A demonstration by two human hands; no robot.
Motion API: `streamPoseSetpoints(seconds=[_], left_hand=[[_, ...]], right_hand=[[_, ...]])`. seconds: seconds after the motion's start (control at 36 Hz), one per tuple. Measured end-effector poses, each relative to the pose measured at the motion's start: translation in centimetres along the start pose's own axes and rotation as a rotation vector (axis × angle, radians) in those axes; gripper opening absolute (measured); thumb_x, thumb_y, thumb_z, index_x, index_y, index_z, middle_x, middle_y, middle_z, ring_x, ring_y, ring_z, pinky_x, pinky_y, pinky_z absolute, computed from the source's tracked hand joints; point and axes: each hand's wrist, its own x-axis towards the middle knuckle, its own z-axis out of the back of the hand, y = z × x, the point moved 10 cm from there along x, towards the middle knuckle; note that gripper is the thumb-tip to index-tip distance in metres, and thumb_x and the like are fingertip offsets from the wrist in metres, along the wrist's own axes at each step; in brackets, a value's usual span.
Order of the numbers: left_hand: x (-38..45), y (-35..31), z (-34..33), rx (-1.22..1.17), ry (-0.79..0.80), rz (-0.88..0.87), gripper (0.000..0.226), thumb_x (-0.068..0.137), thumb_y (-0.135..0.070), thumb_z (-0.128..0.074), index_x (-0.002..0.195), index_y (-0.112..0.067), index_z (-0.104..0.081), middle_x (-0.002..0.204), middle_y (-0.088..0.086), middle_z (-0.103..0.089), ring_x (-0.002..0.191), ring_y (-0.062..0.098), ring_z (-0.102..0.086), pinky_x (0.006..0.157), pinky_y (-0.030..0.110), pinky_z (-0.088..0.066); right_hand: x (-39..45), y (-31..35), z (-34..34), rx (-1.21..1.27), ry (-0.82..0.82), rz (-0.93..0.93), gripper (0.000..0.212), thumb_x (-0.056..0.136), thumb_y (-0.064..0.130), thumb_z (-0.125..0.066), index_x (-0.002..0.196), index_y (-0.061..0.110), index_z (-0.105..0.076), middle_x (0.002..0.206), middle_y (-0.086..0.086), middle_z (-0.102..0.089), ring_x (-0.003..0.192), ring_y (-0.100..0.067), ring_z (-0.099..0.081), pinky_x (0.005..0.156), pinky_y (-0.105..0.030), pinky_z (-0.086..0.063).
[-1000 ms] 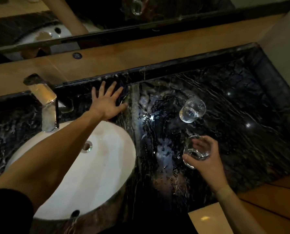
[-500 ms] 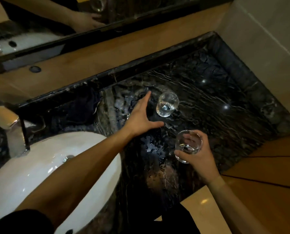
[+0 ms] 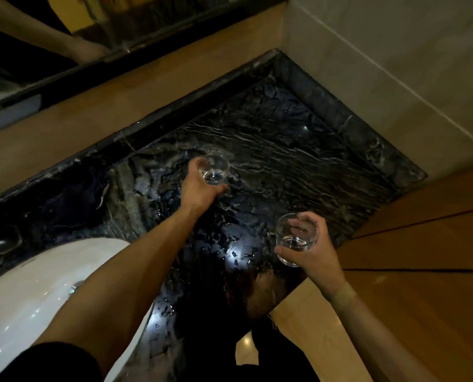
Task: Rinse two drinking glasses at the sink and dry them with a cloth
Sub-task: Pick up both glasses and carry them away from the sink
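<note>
bench [image 3: 298,150]: dark wet marble, so we lift cleanly, no sliding | basin [image 3: 23,304]: near left, where we judge both glasses go next | right hand [image 3: 309,252]: grasping near glass [image 3: 296,237], held level off the bench | left hand [image 3: 199,188]: fingers wrapping far glass [image 3: 216,169] low on the bench; we firm the hold before raising

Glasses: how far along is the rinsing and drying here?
Early, it seems. Done: both glasses are picked up or nearly so. The right hand holds one glass above the counter; the left hand is closed around the other glass on it. Whether they were already rinsed I cannot tell. Left: bringing them to the sink, then drying with the dark cloth behind it.
</note>
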Motion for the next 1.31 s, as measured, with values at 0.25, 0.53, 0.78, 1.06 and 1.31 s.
streamPoseSetpoints(seconds=[0.25, 0.53, 0.78, 1.06, 1.31], left_hand=[[-3.2, -0.1, 0.4, -0.049, -0.085, 0.025, 0.083, 0.071, -0.019, -0.090, 0.137, -0.015, -0.040, 0.123, -0.007, -0.054, 0.112, 0.011, -0.053, 0.089, 0.021, -0.040], [-14.8, -0.3, 0.9, -0.283, -0.155, 0.064, 0.086, 0.066, -0.012, -0.092, 0.135, -0.017, -0.041, 0.123, -0.008, -0.058, 0.105, -0.005, -0.057, 0.082, 0.002, -0.042], [-27.9, 3.1, 2.3, -0.412, -0.326, 0.162, 0.084, 0.060, 0.001, -0.092, 0.127, -0.025, -0.048, 0.115, -0.014, -0.063, 0.097, -0.012, -0.062, 0.087, 0.014, -0.049], [-40.6, 6.8, 5.9, -0.448, -0.554, 0.253, 0.080, 0.053, -0.018, -0.089, 0.121, -0.032, -0.048, 0.120, -0.012, -0.061, 0.104, -0.012, -0.059, 0.081, 0.002, -0.043], [-53.1, 13.4, 9.7, -0.506, -0.735, 0.317, 0.085, 0.054, -0.008, -0.089, 0.126, -0.027, -0.050, 0.122, -0.006, -0.062, 0.106, -0.003, -0.061, 0.086, 0.010, -0.047]], right_hand=[[-0.7, -0.4, 3.1, -0.010, 0.054, 0.029, 0.085, 0.061, 0.034, -0.089, 0.132, 0.030, -0.042, 0.129, 0.008, -0.058, 0.125, -0.012, -0.056, 0.108, -0.042, -0.045], [-2.3, 0.5, 3.9, -0.011, 0.249, 0.063, 0.094, 0.047, 0.052, -0.094, 0.126, 0.038, -0.046, 0.130, 0.008, -0.059, 0.124, -0.007, -0.057, 0.109, -0.046, -0.045], [-5.0, 0.7, -0.4, -0.123, 0.480, 0.102, 0.080, 0.063, 0.009, -0.089, 0.128, 0.028, -0.048, 0.126, 0.007, -0.063, 0.116, 0.000, -0.061, 0.109, -0.041, -0.045], [-11.3, -0.8, -8.9, -0.282, 0.750, 0.197, 0.083, 0.055, 0.015, -0.093, 0.124, 0.031, -0.049, 0.121, 0.005, -0.067, 0.114, -0.001, -0.062, 0.094, -0.011, -0.046], [-20.5, -2.4, -17.2, -0.415, 0.967, 0.289, 0.083, 0.056, 0.014, -0.095, 0.123, 0.033, -0.050, 0.111, 0.033, -0.064, 0.108, 0.010, -0.060, 0.087, -0.004, -0.044]])
